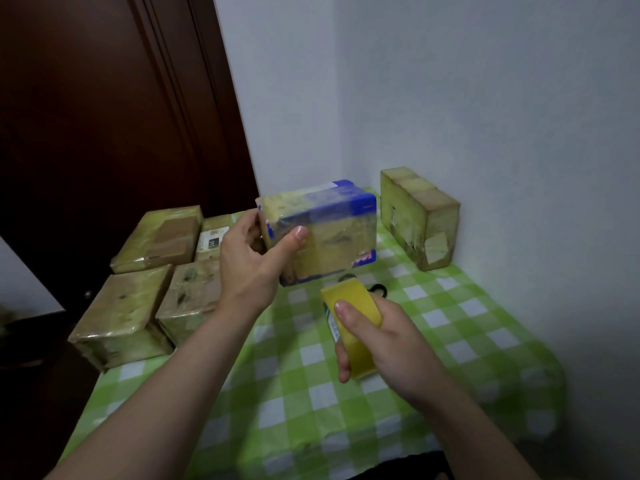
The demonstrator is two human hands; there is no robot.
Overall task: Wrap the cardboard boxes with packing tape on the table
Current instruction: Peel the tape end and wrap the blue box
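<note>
My left hand (252,265) grips the left end of a blue-printed cardboard box (325,233) covered in yellowish tape and holds it just above the green checked table (450,341). The thumb lies across its front face. Below and to the right, my right hand (381,337) holds a yellow roll of packing tape (353,313) upright, fingers curled round it. The roll sits close under the box's lower front edge. Whether a tape strip joins roll and box is unclear.
Several taped boxes (121,317) lie packed together on the table's left side. Another taped box (419,216) stands against the white wall at the back right. A small black object (377,289) peeks out behind the roll. A dark wooden door (104,116) stands behind on the left.
</note>
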